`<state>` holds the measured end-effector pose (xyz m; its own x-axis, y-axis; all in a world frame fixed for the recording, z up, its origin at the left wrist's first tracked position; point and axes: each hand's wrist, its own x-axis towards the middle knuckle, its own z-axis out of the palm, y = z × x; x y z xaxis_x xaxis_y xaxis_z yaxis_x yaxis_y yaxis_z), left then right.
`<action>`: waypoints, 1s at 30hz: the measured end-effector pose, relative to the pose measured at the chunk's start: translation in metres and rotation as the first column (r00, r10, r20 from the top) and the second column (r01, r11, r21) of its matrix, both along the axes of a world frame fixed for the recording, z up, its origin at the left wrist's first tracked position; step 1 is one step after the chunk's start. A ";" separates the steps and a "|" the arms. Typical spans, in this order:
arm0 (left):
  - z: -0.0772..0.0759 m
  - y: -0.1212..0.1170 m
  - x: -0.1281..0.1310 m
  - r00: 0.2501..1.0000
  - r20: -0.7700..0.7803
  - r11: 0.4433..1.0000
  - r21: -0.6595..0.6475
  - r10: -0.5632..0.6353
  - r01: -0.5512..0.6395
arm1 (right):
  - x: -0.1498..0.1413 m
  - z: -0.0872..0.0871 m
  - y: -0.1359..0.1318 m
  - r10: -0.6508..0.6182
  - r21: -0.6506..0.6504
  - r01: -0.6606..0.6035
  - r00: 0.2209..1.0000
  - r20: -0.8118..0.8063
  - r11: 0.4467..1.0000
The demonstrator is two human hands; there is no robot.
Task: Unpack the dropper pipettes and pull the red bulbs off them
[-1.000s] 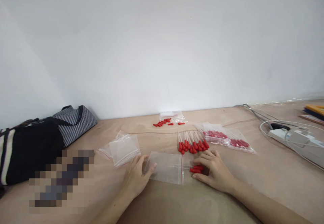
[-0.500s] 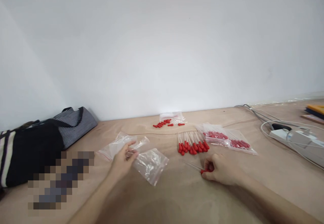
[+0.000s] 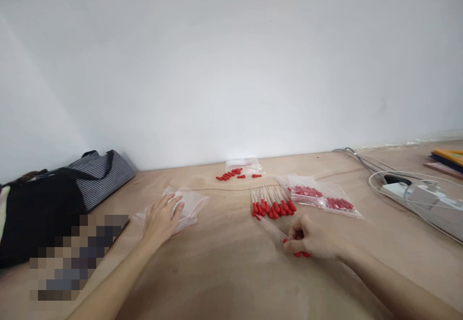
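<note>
The right hand [image 3: 307, 238], toward four o'clock, pinches red-bulbed droppers [image 3: 297, 252]. The left hand [image 3: 164, 216], toward eight, rests its spread fingers on empty zip bags [image 3: 193, 206]. Beyond the right hand, toward one, more loose droppers [image 3: 274, 207] lie on the bench [image 3: 217, 271].

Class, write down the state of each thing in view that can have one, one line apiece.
Left hand, open over the clear bags
Clear bags, flat, apparently empty
Right hand, closed on the held droppers
Held droppers, gripped near red bulbs
Dropper pile, loose, unbagged
Filled bags, lying flat, overlapping
Back bulbs, loose
Power strip, plugs fitted
Striped bag, lying down
</note>
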<state>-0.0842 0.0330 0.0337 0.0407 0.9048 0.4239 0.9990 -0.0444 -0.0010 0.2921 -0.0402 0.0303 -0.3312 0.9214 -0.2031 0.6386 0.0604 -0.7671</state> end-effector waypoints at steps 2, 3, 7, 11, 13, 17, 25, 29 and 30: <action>-0.011 -0.005 0.006 0.998 -0.050 0.985 -0.169 -0.023 0.015 | -0.002 0.008 0.008 -0.039 0.019 0.040 0.999 -0.013 0.999; -0.015 -0.006 0.008 0.998 -0.058 0.964 -0.267 -0.037 0.020 | -0.004 0.011 0.013 -0.072 0.043 0.072 0.997 -0.005 0.996; -0.024 -0.006 0.005 0.997 -0.027 0.878 -0.475 -0.075 0.053 | -0.016 0.018 0.044 -0.245 0.192 0.211 0.955 0.169 0.958; -0.026 -0.008 0.005 0.996 -0.024 0.911 -0.407 -0.085 0.068 | -0.029 0.015 0.074 -0.363 0.246 0.298 0.886 0.288 0.922; -0.026 -0.011 0.007 0.996 -0.054 0.947 -0.318 -0.075 0.054 | -0.034 0.011 0.083 -0.411 0.271 0.330 0.845 0.342 0.904; -0.026 -0.017 0.011 0.980 -0.178 0.996 -0.018 -0.084 0.082 | -0.040 0.004 0.087 -0.453 0.314 0.343 0.792 0.409 0.885; -0.029 -0.017 0.011 0.950 -0.229 0.940 0.216 -0.213 0.263 | -0.029 0.005 0.078 -0.488 0.415 0.313 0.759 0.431 0.854; -0.034 -0.017 0.012 0.943 -0.172 0.922 0.219 -0.286 0.319 | 0.006 0.009 0.076 -0.562 0.467 0.359 0.708 0.429 0.808; -0.035 -0.017 0.015 0.937 -0.152 0.915 0.213 -0.316 0.343 | 0.018 0.009 0.076 -0.594 0.473 0.390 0.678 0.433 0.790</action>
